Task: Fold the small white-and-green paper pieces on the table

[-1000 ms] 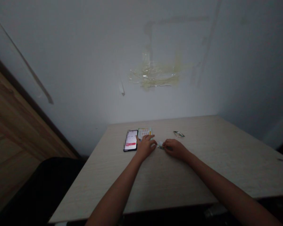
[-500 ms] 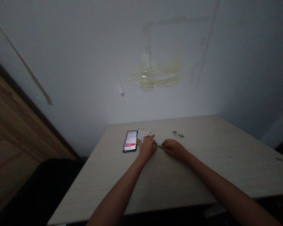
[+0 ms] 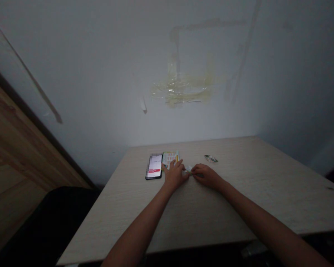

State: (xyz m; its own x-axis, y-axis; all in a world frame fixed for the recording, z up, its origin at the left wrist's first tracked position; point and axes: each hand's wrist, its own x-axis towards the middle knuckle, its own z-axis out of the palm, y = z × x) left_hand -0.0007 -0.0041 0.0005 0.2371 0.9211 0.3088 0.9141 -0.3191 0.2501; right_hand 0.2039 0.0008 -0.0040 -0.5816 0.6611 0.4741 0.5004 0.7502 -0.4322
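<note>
Small packet (image 3: 188, 170), apparently pinched between both hands' fingers (image 3: 185, 174)

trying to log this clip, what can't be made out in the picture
Head view only, and dim:
- Small pale piece between left hand and right hand: fingers cover most of it, too small to identify.
- Phone screen: blurred out.
- Printed card: text too small, left fingers overlap it.
- Small wrapper: too small to read.

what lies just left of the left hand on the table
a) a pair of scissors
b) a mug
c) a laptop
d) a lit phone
d: a phone with its screen lit lies flat on the table, just left of the left hand, beside a printed card.
</note>
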